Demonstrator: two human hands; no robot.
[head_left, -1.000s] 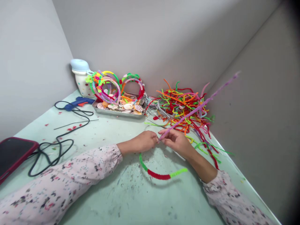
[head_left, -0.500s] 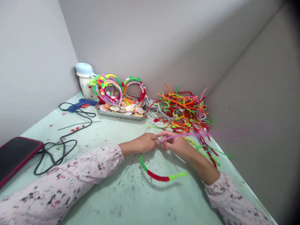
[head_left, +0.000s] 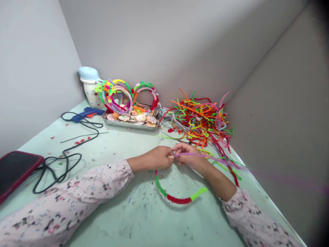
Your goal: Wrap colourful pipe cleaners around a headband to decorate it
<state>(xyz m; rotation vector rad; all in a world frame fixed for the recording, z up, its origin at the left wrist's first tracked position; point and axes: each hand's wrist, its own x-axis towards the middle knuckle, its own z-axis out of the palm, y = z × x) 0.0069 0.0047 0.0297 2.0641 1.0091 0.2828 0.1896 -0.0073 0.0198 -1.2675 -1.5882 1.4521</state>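
Note:
My left hand (head_left: pixel 160 157) is closed around a headband (head_left: pixel 179 200) wrapped in coloured pipe cleaner. Below that hand the band curves down and right, showing pink, green, red and light green sections. Close against it, my right hand (head_left: pixel 189 157) pinches a purple pipe cleaner (head_left: pixel 216 160) near the band. The pipe cleaner's long free end trails to the right over my wrist and is smeared by motion. A bare white strip, apparently the band's other end, shows under my right hand. My fingers hide the spot where pipe cleaner and band meet.
A heap of pipe cleaners (head_left: pixel 200 116) lies at the back right. Finished headbands (head_left: pixel 119 99) stand in a metal tray (head_left: pixel 131 126) of shells. To the left are a white cup (head_left: pixel 90 91), a blue glue gun (head_left: pixel 86 114), a black cable (head_left: pixel 68 151) and a phone (head_left: pixel 17 171).
The purple pipe cleaner's free end has swung lower and further right. The headband's hanging part has turned slightly, and a pink section now shows by my left hand. Both hands keep their grip.

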